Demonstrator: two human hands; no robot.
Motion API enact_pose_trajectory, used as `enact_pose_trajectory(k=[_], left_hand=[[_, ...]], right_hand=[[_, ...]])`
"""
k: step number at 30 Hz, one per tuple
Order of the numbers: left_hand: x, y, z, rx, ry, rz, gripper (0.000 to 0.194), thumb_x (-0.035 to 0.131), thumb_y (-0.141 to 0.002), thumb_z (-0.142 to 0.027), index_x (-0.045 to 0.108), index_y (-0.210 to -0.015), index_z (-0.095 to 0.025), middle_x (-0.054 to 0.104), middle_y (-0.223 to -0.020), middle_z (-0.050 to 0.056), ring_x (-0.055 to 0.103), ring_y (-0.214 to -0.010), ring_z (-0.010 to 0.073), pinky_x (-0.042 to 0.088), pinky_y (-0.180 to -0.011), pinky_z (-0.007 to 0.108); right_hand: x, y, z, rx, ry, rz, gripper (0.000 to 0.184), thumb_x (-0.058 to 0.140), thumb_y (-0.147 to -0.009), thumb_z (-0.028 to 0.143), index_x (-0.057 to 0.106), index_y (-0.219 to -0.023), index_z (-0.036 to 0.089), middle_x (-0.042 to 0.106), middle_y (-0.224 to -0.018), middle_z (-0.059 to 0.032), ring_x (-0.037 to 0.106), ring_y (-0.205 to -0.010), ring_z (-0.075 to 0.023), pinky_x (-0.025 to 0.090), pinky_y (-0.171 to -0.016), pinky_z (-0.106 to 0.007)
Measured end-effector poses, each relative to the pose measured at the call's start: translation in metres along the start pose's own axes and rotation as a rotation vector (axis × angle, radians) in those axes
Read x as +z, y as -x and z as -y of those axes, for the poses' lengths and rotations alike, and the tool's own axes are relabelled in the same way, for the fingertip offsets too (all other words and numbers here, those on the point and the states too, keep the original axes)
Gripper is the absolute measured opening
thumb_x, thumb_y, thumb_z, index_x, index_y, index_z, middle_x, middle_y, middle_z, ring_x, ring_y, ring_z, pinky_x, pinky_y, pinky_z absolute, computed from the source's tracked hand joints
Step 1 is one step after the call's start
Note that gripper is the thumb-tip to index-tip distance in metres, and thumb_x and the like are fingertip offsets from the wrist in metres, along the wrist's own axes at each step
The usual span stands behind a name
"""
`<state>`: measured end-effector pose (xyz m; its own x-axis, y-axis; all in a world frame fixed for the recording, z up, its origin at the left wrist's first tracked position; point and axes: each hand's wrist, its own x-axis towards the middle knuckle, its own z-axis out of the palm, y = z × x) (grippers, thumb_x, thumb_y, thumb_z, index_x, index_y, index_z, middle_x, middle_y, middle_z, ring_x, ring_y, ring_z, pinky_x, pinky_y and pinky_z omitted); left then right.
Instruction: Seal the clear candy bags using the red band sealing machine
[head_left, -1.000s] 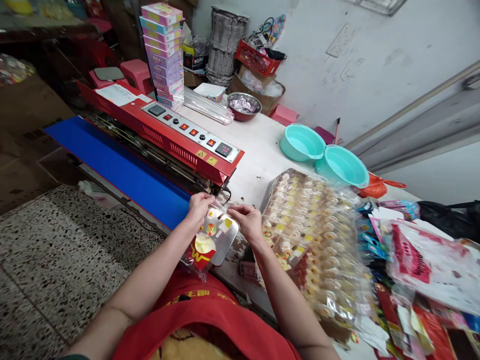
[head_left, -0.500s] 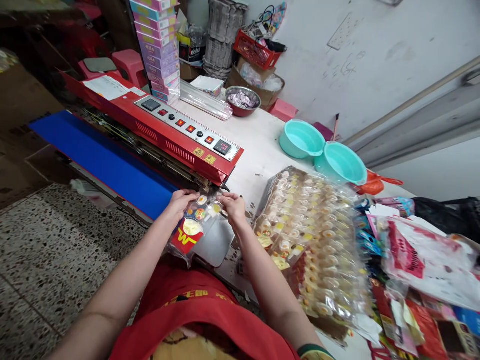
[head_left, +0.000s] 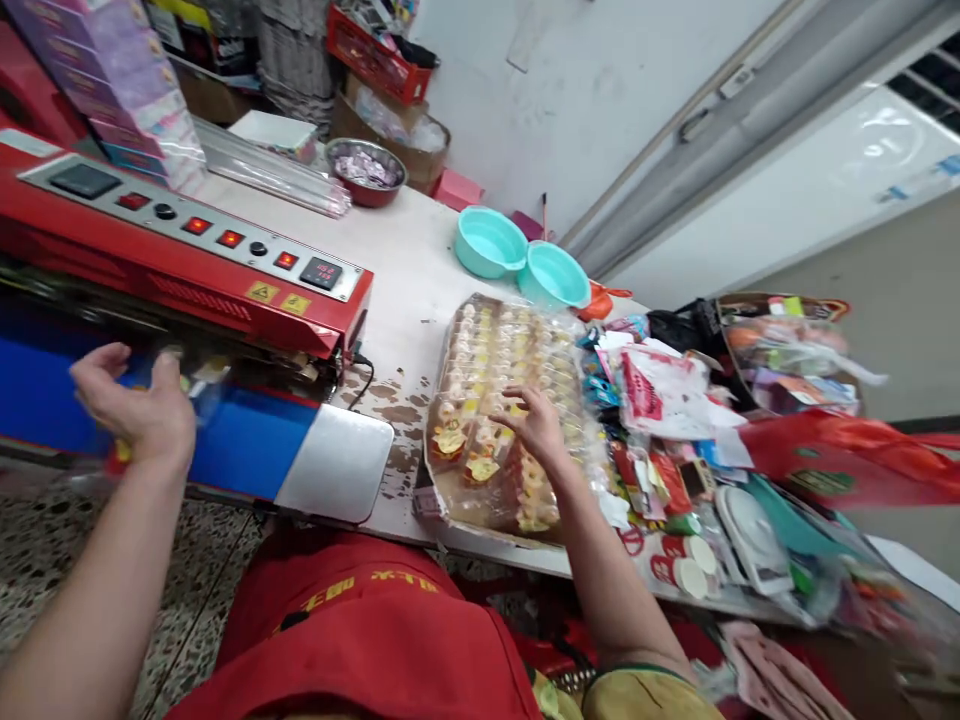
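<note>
My left hand (head_left: 139, 405) is over the blue conveyor belt (head_left: 251, 440), in front of the red sealing machine (head_left: 180, 270). Its thumb and fingers are apart. A clear plastic packet of toy food (head_left: 211, 375) lies against the machine's front edge, mostly hidden behind this hand; whether the hand touches it is hard to tell. My right hand (head_left: 536, 425), open with bent, parted fingers, hovers over a shallow cardboard tray (head_left: 465, 505). Rows of clear packets (head_left: 487, 380) holding toy eggs and chips fill that tray.
A metal plate (head_left: 341, 465) ends the belt. Behind the tray stand two turquoise basins (head_left: 491, 243). A steel bowl (head_left: 367, 172) of small wrapped pieces sits farther back. Bags, paper cups (head_left: 679, 572) and other clutter crowd the right. Stacked boxes (head_left: 120, 85) rise behind the machine.
The packet, held in both hands before, has moved left along the machine with my left hand. My right hand has let go and moved over the tray. The view has turned right.
</note>
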<state>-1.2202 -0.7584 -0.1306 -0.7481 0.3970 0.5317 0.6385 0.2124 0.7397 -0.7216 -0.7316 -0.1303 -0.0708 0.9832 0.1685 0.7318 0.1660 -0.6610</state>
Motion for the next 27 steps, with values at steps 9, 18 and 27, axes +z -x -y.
enact_pose_trajectory(k=[9, 18, 27], left_hand=[[-0.003, 0.133, -0.058, 0.044, 0.200, 0.632, 0.027, 0.058, -0.084, -0.037, 0.066, -0.098, -0.016, 0.067, -0.092, 0.005, 0.061, -0.080, 0.0163, 0.049, -0.076, 0.028], [-0.012, 0.168, -0.083, 0.076, 0.288, 0.846, 0.020, 0.055, -0.086, -0.034, 0.066, -0.092, -0.019, 0.067, -0.091, 0.004, 0.061, -0.080, 0.0155, 0.048, -0.076, 0.027], [0.009, 0.172, -0.187, -0.007, 0.644, 1.290, 0.065, 0.074, -0.074, -0.044, 0.049, -0.130, -0.023, 0.055, -0.132, 0.010, 0.053, -0.120, 0.0253, 0.044, -0.100, 0.039]], right_hand=[[-0.016, -0.008, -0.054, -0.121, 0.628, 0.302, 0.022, 0.077, -0.074, 0.022, 0.073, -0.095, 0.021, 0.055, -0.099, -0.0105, 0.052, -0.094, -0.0263, 0.046, -0.083, -0.038], [-0.040, 0.002, -0.031, -0.210, 0.206, 0.300, 0.020, 0.070, -0.082, 0.035, 0.068, -0.069, 0.019, 0.060, -0.122, -0.0141, 0.055, -0.114, -0.0305, 0.043, -0.097, -0.048], [-0.104, 0.011, 0.074, -0.188, -0.264, -0.046, 0.016, 0.076, -0.077, 0.034, 0.072, -0.073, 0.020, 0.075, -0.084, -0.0059, 0.071, -0.085, -0.0237, 0.057, -0.079, -0.037]])
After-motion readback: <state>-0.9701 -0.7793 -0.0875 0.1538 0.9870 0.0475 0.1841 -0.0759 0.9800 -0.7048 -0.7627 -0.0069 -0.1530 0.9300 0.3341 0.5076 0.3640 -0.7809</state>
